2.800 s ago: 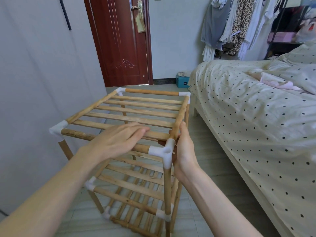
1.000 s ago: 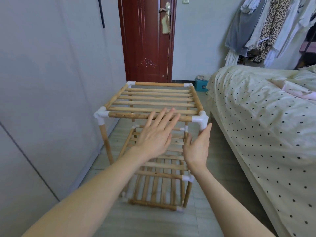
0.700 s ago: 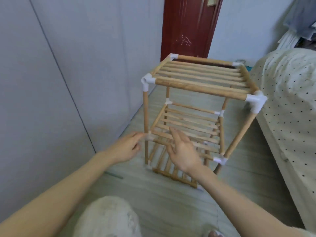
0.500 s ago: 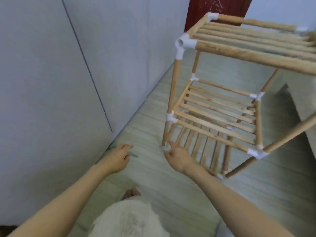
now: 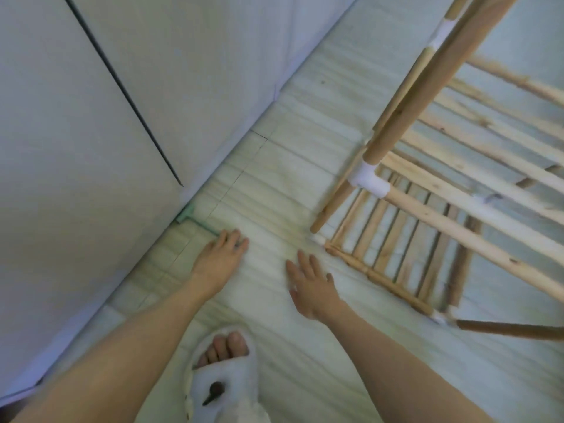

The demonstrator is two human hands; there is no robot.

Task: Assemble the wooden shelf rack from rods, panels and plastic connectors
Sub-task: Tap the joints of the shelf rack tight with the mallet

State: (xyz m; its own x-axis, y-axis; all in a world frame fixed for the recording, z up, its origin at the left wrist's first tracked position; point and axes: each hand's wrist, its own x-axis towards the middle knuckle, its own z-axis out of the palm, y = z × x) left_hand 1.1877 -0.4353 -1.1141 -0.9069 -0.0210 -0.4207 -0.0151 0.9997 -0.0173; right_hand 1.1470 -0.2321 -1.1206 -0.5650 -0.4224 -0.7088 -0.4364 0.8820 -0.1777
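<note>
Your left hand (image 5: 218,259) reaches down at about seven o'clock from the picture's centre, fingers stretched out and loosely together over the pale wood-grain floor (image 5: 274,166), holding nothing; the fingertips lie just beside a small green strip (image 5: 195,219) at the foot of the grey-white wall panel (image 5: 91,117). Whether they touch the floor you cannot tell, since the view is blurred. Your right hand (image 5: 311,285) is at about five o'clock, palm down, fingers spread and straight, empty, near the lowest corner of the light wooden rod shelf rack (image 5: 427,209) but apart from it. The rack fills the frame from one to four o'clock, its slatted tiers joined by a white plastic corner connector (image 5: 367,180) on the near upright rod (image 5: 406,108). At six o'clock, your foot sits in a fluffy white open-toe slipper (image 5: 225,389).
</note>
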